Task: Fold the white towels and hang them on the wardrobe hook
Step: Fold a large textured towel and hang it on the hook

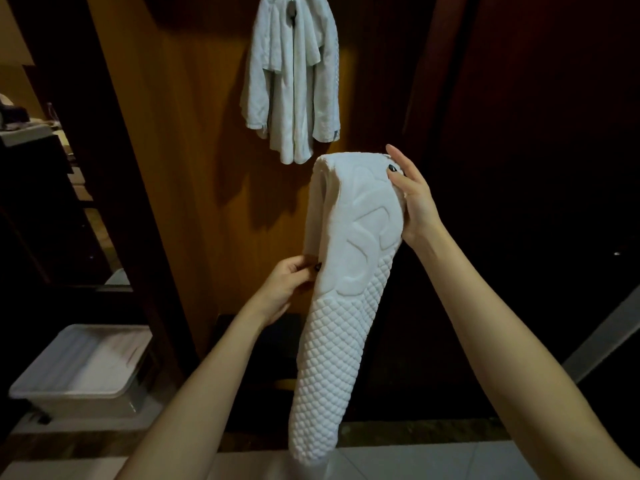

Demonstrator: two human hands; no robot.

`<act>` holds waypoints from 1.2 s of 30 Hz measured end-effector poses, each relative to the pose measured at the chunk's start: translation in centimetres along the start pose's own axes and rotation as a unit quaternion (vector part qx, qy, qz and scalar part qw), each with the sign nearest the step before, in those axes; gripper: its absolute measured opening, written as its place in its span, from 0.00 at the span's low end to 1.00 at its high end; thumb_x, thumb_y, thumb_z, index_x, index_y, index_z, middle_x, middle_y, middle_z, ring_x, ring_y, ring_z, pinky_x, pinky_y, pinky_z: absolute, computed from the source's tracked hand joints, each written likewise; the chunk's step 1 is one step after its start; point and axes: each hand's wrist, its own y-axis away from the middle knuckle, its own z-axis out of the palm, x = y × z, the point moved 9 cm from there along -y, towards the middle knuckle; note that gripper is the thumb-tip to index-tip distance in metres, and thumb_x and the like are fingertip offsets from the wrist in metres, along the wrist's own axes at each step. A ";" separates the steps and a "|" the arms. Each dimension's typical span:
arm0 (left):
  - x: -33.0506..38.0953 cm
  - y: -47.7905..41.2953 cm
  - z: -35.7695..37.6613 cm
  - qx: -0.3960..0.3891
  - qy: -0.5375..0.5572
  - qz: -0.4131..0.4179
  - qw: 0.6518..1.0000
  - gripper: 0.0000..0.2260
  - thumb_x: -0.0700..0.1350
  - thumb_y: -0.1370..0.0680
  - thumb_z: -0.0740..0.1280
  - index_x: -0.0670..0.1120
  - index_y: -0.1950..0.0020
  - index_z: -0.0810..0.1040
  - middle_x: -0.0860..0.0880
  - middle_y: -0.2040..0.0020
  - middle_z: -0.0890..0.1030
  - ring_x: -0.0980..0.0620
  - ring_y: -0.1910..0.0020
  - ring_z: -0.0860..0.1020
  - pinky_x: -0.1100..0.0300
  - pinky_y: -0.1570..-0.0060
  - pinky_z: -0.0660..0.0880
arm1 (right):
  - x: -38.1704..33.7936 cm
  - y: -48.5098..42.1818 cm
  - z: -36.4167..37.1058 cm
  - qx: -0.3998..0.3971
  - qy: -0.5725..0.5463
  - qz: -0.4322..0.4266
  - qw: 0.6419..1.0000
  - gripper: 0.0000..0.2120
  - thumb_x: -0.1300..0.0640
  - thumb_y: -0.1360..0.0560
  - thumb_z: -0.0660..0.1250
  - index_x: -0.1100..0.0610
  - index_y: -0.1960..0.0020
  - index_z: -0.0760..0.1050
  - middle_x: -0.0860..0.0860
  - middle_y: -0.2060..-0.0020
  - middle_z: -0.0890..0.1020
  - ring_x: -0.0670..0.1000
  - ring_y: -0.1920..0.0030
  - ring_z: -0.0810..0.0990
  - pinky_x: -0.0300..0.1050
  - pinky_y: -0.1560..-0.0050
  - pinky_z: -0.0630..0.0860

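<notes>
Here towel (349, 289) hangs; right hand (412, 199) pinches top corner, left hand (287, 282) pinches side edge.

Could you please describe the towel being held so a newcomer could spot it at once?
Start at the wooden door, where thin towels hang from a hook. Below them, the left hand and right hand hold a thick folded towel. Unlike those, it bears a quilted diamond pattern.

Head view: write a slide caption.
Left hand and right hand grip a folded white quilted towel below white towels hung on a wooden wardrobe.
</notes>
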 end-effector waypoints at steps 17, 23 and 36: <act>5.4 -0.5 3.0 -0.014 -0.040 0.095 0.995 0.08 0.47 0.22 0.65 0.46 0.45 0.73 0.56 0.62 0.82 0.62 0.65 0.78 0.71 0.69 0.70 | 0.1 -0.7 -0.6 -0.036 -0.085 0.029 0.995 0.14 0.61 0.21 0.62 0.49 0.39 0.78 0.51 0.40 0.80 0.51 0.44 0.83 0.45 0.50 0.80; 6.0 -0.9 3.5 -0.024 -0.033 0.087 0.995 0.12 0.55 0.25 0.65 0.52 0.49 0.83 0.49 0.52 0.84 0.48 0.51 0.81 0.52 0.49 0.75 | 1.2 -0.8 -1.4 -0.029 -0.072 0.035 0.996 0.14 0.61 0.22 0.63 0.48 0.40 0.78 0.49 0.43 0.82 0.51 0.43 0.82 0.47 0.46 0.80; 6.8 -0.3 3.7 -0.002 -0.044 0.109 0.993 0.10 0.37 0.24 0.68 0.47 0.46 0.76 0.54 0.55 0.84 0.57 0.53 0.82 0.64 0.58 0.78 | 1.6 -0.2 -0.7 -0.038 -0.101 0.040 0.993 0.15 0.61 0.22 0.62 0.48 0.39 0.78 0.52 0.42 0.81 0.52 0.44 0.83 0.46 0.49 0.80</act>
